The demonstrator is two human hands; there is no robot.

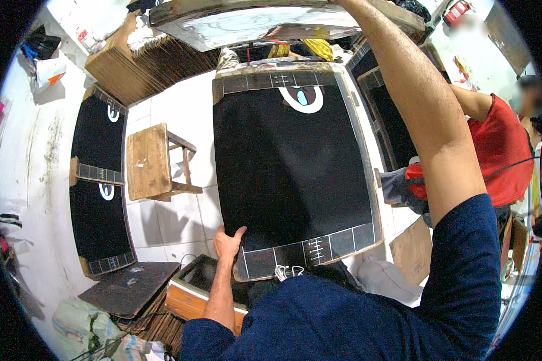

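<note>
A black cloth panel (292, 171) lies on a flat board (376, 231) in front of me. A white and blue eye shape (302, 98) is near its far edge. My left hand (226, 245) is at the panel's near left corner, thumb spread from the fingers, the thumb over the black cloth. It touches the edge and looks open. My right arm (427, 102) stretches far forward to the top of the view, where a wooden frame (265, 27) with a whitish, smeared face stands raised and tilted. My right hand is cut off by the upper edge there.
A wooden stool (147, 162) stands to the left. Beyond it, black panels (96, 141) lean by the wall. Stacked brown boards (117, 66) are at far left. A wooden box (193, 298) and dark board (129, 289) sit near left. A person in red (503, 153) is on the right.
</note>
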